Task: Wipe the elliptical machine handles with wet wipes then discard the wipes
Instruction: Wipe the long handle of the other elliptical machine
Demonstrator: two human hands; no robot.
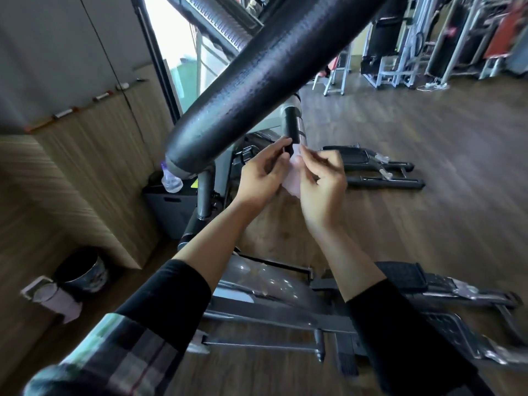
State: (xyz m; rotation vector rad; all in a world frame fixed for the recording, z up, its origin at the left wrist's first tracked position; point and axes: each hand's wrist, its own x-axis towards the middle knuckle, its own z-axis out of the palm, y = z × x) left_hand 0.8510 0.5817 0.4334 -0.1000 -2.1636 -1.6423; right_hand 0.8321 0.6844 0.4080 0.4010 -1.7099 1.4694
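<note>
A thick black foam-covered elliptical handle (257, 81) crosses the upper middle of the view, very close to the camera. Below it, my left hand (261, 175) and my right hand (323, 181) meet at the centre and both pinch a pale pink wet wipe (291, 181) held between them. The wipe is mostly hidden by my fingers. A second shorter black and silver handle end (294, 124) sits just above my fingertips. The elliptical's frame and pedals (285, 295) lie below my forearms.
A dark round bin (81, 271) stands on the wooden floor at lower left, beside a wooden counter (85, 172). A spray bottle (171, 181) rests on a grey box (171, 207). Other gym machines (428, 44) fill the far right.
</note>
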